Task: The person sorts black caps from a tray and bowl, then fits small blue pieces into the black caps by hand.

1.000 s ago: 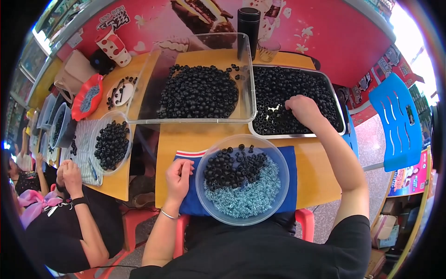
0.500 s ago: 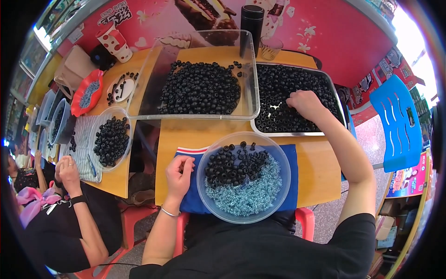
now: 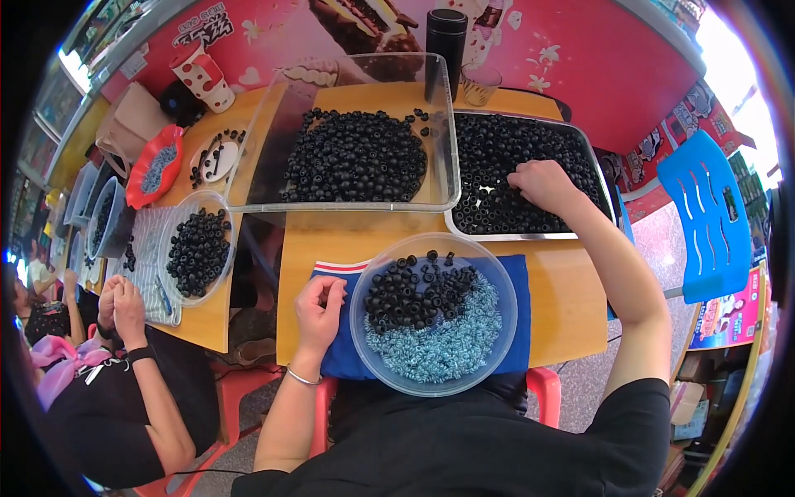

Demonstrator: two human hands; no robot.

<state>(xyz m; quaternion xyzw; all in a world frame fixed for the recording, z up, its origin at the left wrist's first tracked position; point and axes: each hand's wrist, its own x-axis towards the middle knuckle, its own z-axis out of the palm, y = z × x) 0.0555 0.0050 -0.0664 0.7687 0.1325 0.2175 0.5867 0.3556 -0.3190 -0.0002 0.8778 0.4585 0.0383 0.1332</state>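
Note:
My right hand [image 3: 546,186] reaches into the metal tray [image 3: 530,238] at the back right. Its fingers are bent together over small black ring-like pieces [image 3: 522,137], and the fingertips are partly hidden. Left of the round plastic bowl [image 3: 507,364] is my left hand [image 3: 319,315], closed, thumb against curled fingers. Whatever it may hold is too small to make out. The bowl rests at the table's front edge on blue cloth [image 3: 520,331]. In it lie black ring-like pieces [image 3: 406,302] at the back left and small clear bluish pieces [image 3: 439,348] in front.
A large clear bin [image 3: 348,207] of black pieces stands at the back, left of the tray. A black bottle [image 3: 445,50] and a glass [image 3: 480,83] are behind. On the left, another person's hands [image 3: 124,311] are beside a bowl [image 3: 199,248]. A blue chair [image 3: 708,219] stands right.
My right hand stays over nearly the same spot, and black pieces now cover the bare patch beside it. My left hand looks unchanged. The other person's hands have come together.

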